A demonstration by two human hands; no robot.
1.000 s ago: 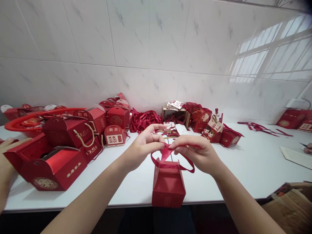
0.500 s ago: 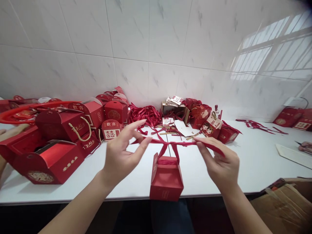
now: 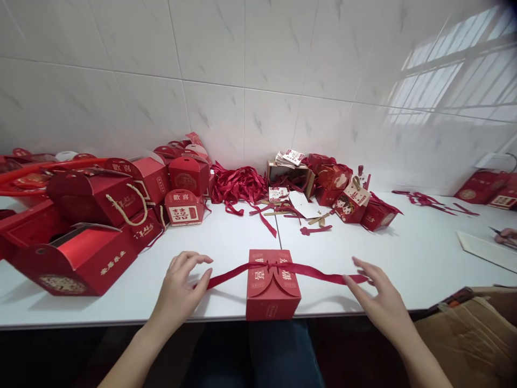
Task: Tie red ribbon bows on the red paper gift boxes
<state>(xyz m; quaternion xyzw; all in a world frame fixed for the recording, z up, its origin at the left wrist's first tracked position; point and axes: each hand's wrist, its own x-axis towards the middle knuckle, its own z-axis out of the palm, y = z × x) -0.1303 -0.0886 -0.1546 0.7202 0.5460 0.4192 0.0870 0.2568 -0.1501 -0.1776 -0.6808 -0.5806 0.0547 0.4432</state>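
A small red gift box (image 3: pixel 269 307) stands on the table's front edge with its top flaps folded shut. A dark red ribbon (image 3: pixel 311 271) crosses the top, knotted at the middle, its two tails spreading sideways. My left hand (image 3: pixel 180 288) is at the left tail's end, thumb and forefinger apart, the ribbon passing behind the thumb. At the right tail's end is my right hand (image 3: pixel 377 293), its fingers spread, with the ribbon end beside the thumb. Neither hand shows a firm pinch.
Red gift boxes (image 3: pixel 89 258) crowd the left side. A heap of ribbons (image 3: pixel 238 184) lies by the wall, near a carton with cards (image 3: pixel 293 157). Several finished-looking boxes (image 3: pixel 351 202) stand to its right. Another person's hand (image 3: pixel 507 237) shows at the right edge, above a cardboard box (image 3: pixel 468 334).
The box has come down from hanging on the ribbon to the table, and its flaps have closed together under the knot. Both hands have lowered, moved outward and loosened on the tails.
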